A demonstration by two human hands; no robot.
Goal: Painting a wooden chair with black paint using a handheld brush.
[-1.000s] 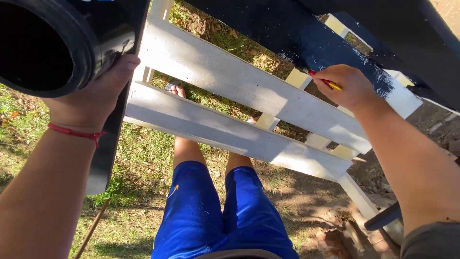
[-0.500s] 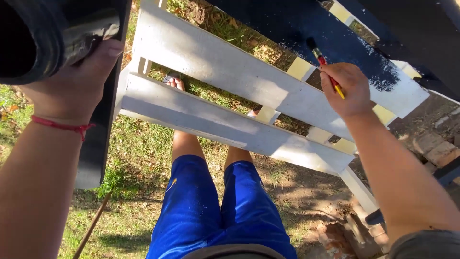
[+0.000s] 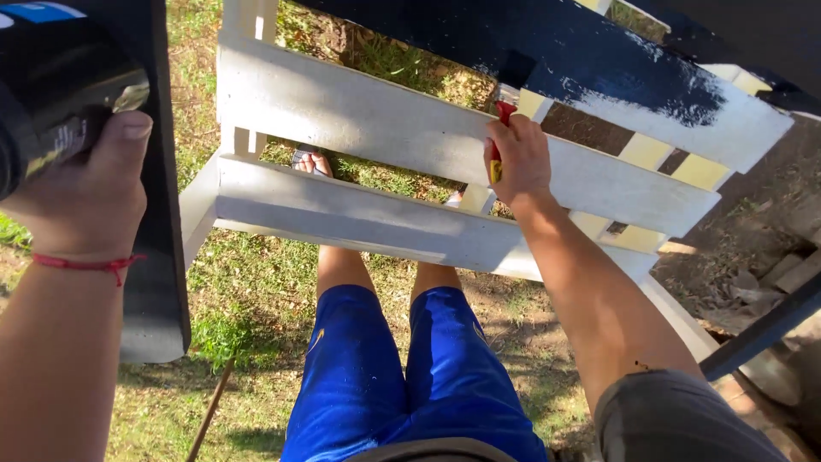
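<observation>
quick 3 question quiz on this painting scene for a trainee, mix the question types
1. True or false: the right hand holds a paintbrush with a red and yellow handle.
2. Multiple choice: what does the left hand grip? A) a black paint can B) a hammer C) a roller
3. Fill in: the top slat is partly painted ____, while the slats below are white.

Key: 1 true; 2 A; 3 black
</observation>
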